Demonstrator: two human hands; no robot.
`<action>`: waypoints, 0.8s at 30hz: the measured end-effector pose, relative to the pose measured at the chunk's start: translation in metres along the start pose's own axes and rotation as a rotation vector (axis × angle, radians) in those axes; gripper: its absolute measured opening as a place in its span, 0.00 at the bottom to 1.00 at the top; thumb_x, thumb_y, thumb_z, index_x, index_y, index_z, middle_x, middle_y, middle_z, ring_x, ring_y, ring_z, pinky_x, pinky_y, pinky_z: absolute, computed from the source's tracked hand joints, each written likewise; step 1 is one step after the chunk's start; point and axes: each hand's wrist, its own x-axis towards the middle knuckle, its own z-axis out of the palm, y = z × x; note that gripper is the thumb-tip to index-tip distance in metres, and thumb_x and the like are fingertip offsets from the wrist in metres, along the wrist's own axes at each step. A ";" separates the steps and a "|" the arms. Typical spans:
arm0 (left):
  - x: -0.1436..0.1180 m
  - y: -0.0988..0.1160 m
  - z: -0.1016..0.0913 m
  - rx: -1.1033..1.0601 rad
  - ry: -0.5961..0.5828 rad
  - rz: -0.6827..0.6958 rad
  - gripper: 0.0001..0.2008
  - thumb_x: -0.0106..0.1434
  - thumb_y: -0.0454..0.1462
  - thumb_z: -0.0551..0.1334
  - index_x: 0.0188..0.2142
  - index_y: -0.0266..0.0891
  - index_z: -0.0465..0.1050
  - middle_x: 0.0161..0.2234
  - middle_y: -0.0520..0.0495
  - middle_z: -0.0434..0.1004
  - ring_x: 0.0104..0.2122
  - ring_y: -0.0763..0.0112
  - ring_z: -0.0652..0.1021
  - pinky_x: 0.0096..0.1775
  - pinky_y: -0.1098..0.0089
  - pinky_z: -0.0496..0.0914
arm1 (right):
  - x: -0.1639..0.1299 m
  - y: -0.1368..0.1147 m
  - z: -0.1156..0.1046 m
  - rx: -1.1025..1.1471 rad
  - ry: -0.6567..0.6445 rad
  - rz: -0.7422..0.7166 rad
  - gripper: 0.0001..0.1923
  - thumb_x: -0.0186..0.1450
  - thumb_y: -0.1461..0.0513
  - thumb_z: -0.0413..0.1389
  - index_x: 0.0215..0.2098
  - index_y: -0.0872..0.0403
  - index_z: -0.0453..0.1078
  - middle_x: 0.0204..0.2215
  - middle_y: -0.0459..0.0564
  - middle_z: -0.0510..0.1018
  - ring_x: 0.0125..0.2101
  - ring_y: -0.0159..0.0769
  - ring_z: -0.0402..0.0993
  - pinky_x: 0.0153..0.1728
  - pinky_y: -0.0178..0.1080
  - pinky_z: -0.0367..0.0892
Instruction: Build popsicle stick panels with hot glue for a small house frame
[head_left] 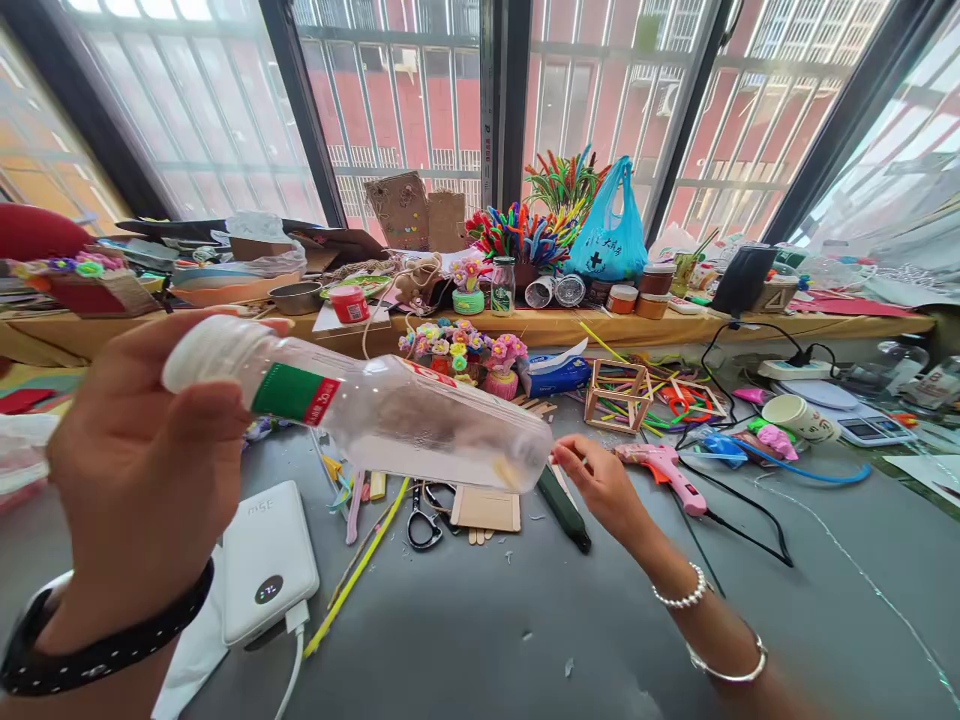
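Observation:
My left hand is wrapped round the white cap and neck of a clear plastic bottle. The bottle lies nearly level in the air, its base tipped down to the right. A green and red label circles its shoulder, and a small yellowish piece shows inside near the base. Close beside the base is my right hand, thumb and fingers pinched together; what they hold, if anything, is too small to make out. Below them, a dark green cutter-like tool lies on the table.
A white power bank with a cable lies at left. Scissors and a craft-stick panel sit below the bottle. Right of my right hand are a pink glue gun, a craft-stick frame and a paper cup. Jars crowd the sill.

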 end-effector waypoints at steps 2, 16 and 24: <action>-0.003 -0.005 0.004 -0.113 -0.093 -0.056 0.31 0.37 0.46 0.71 0.40 0.34 0.71 0.32 0.49 0.73 0.32 0.68 0.73 0.40 0.61 0.67 | 0.003 -0.015 -0.005 0.253 -0.035 -0.058 0.26 0.61 0.44 0.38 0.38 0.54 0.66 0.33 0.50 0.73 0.32 0.36 0.69 0.30 0.36 0.62; -0.054 -0.059 0.048 -0.664 -0.521 -0.598 0.32 0.46 0.47 0.66 0.50 0.43 0.60 0.50 0.45 0.66 0.51 0.59 0.66 0.51 0.60 0.61 | 0.009 -0.054 0.022 -0.180 0.476 -0.434 0.30 0.50 0.51 0.60 0.47 0.54 0.59 0.39 0.54 0.68 0.41 0.43 0.62 0.43 0.47 0.59; -0.106 -0.086 0.061 -0.814 -0.554 -0.861 0.33 0.47 0.52 0.63 0.50 0.40 0.62 0.49 0.43 0.69 0.52 0.52 0.64 0.52 0.55 0.58 | 0.003 -0.050 0.039 -0.098 0.391 -0.463 0.30 0.50 0.48 0.58 0.45 0.55 0.58 0.39 0.54 0.67 0.40 0.42 0.63 0.41 0.45 0.61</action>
